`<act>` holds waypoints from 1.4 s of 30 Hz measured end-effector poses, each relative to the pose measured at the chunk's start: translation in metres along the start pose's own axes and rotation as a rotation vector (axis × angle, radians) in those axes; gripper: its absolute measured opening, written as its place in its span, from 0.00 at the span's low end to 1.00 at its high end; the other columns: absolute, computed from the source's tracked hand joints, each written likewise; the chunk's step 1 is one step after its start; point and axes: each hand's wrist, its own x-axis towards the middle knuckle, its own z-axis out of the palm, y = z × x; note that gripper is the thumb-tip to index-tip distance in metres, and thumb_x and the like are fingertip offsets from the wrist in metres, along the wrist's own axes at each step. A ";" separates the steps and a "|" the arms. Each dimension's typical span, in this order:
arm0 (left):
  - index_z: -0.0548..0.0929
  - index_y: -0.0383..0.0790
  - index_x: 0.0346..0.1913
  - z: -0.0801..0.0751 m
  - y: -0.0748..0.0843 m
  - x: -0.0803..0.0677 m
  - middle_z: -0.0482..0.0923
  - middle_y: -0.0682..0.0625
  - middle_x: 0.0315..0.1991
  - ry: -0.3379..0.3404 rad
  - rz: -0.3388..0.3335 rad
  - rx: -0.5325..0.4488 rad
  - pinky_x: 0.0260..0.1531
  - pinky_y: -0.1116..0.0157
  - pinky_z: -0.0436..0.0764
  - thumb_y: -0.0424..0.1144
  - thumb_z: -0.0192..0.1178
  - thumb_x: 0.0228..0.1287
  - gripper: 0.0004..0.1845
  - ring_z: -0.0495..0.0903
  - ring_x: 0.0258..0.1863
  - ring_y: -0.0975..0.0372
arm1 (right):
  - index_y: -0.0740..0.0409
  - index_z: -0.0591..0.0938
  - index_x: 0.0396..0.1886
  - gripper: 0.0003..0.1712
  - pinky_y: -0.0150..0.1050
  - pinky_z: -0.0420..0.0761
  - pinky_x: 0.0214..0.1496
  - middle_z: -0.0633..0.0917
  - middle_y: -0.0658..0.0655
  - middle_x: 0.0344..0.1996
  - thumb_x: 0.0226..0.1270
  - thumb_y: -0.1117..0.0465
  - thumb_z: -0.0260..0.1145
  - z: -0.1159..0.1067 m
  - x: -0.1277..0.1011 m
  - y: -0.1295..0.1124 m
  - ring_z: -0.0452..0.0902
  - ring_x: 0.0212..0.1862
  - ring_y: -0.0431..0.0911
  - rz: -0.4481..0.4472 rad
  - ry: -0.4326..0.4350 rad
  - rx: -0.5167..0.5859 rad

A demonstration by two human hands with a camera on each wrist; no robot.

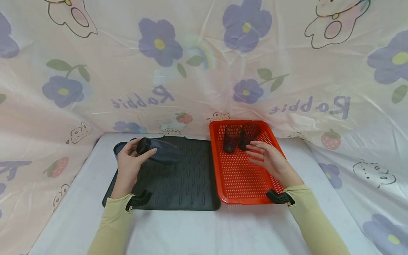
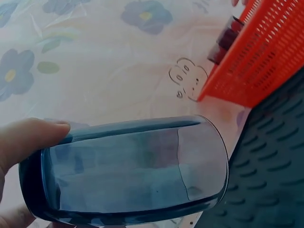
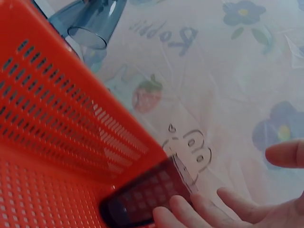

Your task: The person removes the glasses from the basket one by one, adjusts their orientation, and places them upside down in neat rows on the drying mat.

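Observation:
My left hand (image 1: 129, 161) grips a blue-tinted drinking glass (image 1: 164, 151) by its thick dark base, over the black mat. The glass lies tilted on its side, mouth pointing right; in the left wrist view its clear blue wall (image 2: 118, 171) fills the lower middle, with the thumb on its upper edge. Partly hidden behind that hand is a second blue glass (image 1: 118, 148). My right hand (image 1: 271, 161) hovers over the red basket (image 1: 223, 191), fingers spread and loosely straight. Beside its fingertips, two dark-looking glasses (image 1: 231, 139) stand at the basket's far end.
The black ridged drying mat (image 1: 188, 184) lies left of the basket, their edges nearly meeting. Both rest on a white-covered table (image 1: 178, 230). A patterned curtain (image 1: 197, 81) with flowers and rabbits rises close behind them and along both sides.

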 end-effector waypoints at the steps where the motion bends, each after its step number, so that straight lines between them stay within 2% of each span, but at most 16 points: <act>1: 0.73 0.43 0.63 -0.001 -0.001 0.000 0.69 0.48 0.46 0.003 0.005 0.017 0.40 0.73 0.79 0.33 0.73 0.52 0.33 0.78 0.47 0.62 | 0.54 0.72 0.54 0.13 0.53 0.66 0.65 0.63 0.67 0.66 0.78 0.54 0.47 -0.003 -0.001 -0.001 0.72 0.59 0.51 0.002 0.006 -0.003; 5: 0.74 0.46 0.63 -0.006 -0.003 0.000 0.70 0.49 0.47 0.017 0.013 0.071 0.40 0.73 0.79 0.35 0.74 0.51 0.34 0.77 0.47 0.62 | 0.61 0.66 0.61 0.20 0.52 0.66 0.65 0.68 0.62 0.62 0.78 0.54 0.48 -0.012 -0.004 -0.003 0.71 0.60 0.52 -0.005 0.019 -0.035; 8: 0.75 0.47 0.62 -0.009 -0.005 0.000 0.70 0.50 0.47 0.026 0.019 0.095 0.39 0.73 0.79 0.36 0.74 0.51 0.33 0.77 0.47 0.62 | 0.65 0.63 0.64 0.24 0.55 0.62 0.67 0.70 0.60 0.60 0.78 0.54 0.47 -0.017 -0.007 -0.006 0.66 0.64 0.57 -0.019 0.014 -0.042; 15: 0.75 0.47 0.63 -0.015 -0.007 0.001 0.69 0.50 0.48 0.053 0.060 0.165 0.38 0.73 0.78 0.38 0.74 0.51 0.34 0.75 0.45 0.62 | 0.63 0.64 0.63 0.22 0.49 0.68 0.65 0.69 0.60 0.61 0.78 0.54 0.47 -0.024 -0.010 -0.010 0.64 0.65 0.58 -0.048 0.017 -0.047; 17: 0.75 0.46 0.63 -0.016 -0.009 0.001 0.68 0.50 0.50 0.059 0.070 0.191 0.38 0.72 0.77 0.39 0.75 0.50 0.34 0.72 0.46 0.61 | 0.61 0.65 0.62 0.20 0.48 0.69 0.64 0.70 0.58 0.60 0.78 0.54 0.47 -0.025 -0.011 -0.012 0.59 0.67 0.60 -0.055 0.019 -0.043; 21: 0.76 0.46 0.63 -0.017 -0.011 0.001 0.69 0.50 0.52 0.083 0.104 0.260 0.36 0.70 0.76 0.39 0.75 0.49 0.35 0.68 0.46 0.61 | 0.59 0.69 0.58 0.16 0.47 0.69 0.64 0.73 0.56 0.58 0.78 0.56 0.47 -0.028 -0.010 -0.014 0.66 0.64 0.56 -0.085 0.021 -0.029; 26: 0.78 0.47 0.62 -0.017 -0.016 0.003 0.71 0.48 0.49 0.114 0.150 0.354 0.33 0.69 0.74 0.39 0.76 0.47 0.35 0.67 0.44 0.62 | 0.54 0.73 0.53 0.13 0.45 0.70 0.63 0.76 0.54 0.55 0.78 0.56 0.48 -0.033 -0.010 -0.017 0.71 0.60 0.51 -0.082 0.034 -0.022; 31: 0.78 0.45 0.61 -0.018 -0.020 0.005 0.73 0.45 0.48 0.124 0.176 0.390 0.38 0.64 0.72 0.38 0.76 0.47 0.35 0.67 0.45 0.60 | 0.55 0.74 0.52 0.12 0.46 0.70 0.64 0.77 0.52 0.52 0.78 0.57 0.48 -0.037 -0.007 -0.019 0.74 0.56 0.48 -0.081 0.039 -0.006; 36: 0.77 0.44 0.62 -0.019 -0.022 0.008 0.73 0.44 0.49 0.129 0.190 0.416 0.40 0.61 0.71 0.38 0.77 0.46 0.36 0.68 0.45 0.58 | 0.51 0.78 0.47 0.11 0.44 0.72 0.62 0.79 0.48 0.48 0.77 0.58 0.48 -0.043 -0.002 -0.020 0.76 0.53 0.45 -0.102 0.047 0.000; 39: 0.77 0.43 0.62 -0.019 -0.023 0.009 0.73 0.43 0.48 0.137 0.206 0.438 0.38 0.63 0.72 0.37 0.77 0.46 0.36 0.69 0.44 0.58 | 0.54 0.77 0.49 0.11 0.42 0.73 0.60 0.80 0.48 0.47 0.77 0.58 0.49 -0.046 0.000 -0.020 0.76 0.52 0.46 -0.113 0.051 0.006; 42: 0.78 0.42 0.61 -0.019 -0.024 0.009 0.73 0.43 0.48 0.143 0.230 0.454 0.35 0.69 0.73 0.35 0.77 0.45 0.36 0.70 0.44 0.58 | 0.59 0.74 0.53 0.13 0.41 0.75 0.59 0.80 0.49 0.48 0.77 0.58 0.49 -0.049 0.001 -0.020 0.77 0.52 0.46 -0.121 0.056 0.010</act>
